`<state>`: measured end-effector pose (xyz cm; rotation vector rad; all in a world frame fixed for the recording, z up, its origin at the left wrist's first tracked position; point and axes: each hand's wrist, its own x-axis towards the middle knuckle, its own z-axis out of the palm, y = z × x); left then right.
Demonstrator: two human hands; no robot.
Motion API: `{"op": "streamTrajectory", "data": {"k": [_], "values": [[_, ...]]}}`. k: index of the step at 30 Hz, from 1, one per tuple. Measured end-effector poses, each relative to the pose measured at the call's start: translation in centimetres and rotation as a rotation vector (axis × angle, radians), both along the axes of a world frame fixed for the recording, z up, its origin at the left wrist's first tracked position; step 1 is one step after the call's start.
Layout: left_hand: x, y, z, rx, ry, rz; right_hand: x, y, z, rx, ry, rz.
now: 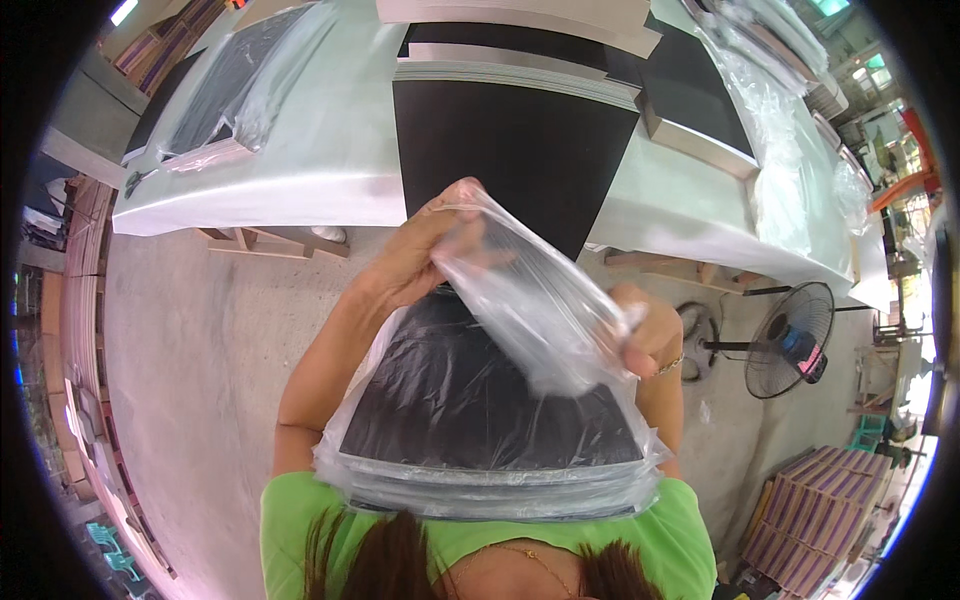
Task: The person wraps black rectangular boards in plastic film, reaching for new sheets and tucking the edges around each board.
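Note:
A transparent plastic bag is stretched slantwise between my two hands. My left hand grips its upper left end, with some fingers showing through the film. At the lower right end my right hand is closed on the bunched plastic; motion blurs it a little. Below the bag, close against my body, lies a stack of black boards wrapped in plastic. Just beyond my hands a large black board reaches over the near table edge, with a stack of pale-edged boards behind it.
A white-covered table spans the front. On it lie plastic-wrapped black boards at left, another black stack at right and loose plastic film. A black fan stands at right, with a strapped striped bundle below it.

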<state>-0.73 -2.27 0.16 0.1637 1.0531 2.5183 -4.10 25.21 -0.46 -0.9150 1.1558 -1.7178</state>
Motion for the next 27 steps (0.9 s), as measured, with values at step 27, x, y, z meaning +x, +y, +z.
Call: {"op": "streamTrajectory", "data": {"k": [27], "values": [[1.7,-2.3,-3.0,0.254,-0.241,0.104,-1.2,0.1,-3.4,-0.427,-0.574,-0.817]]}}
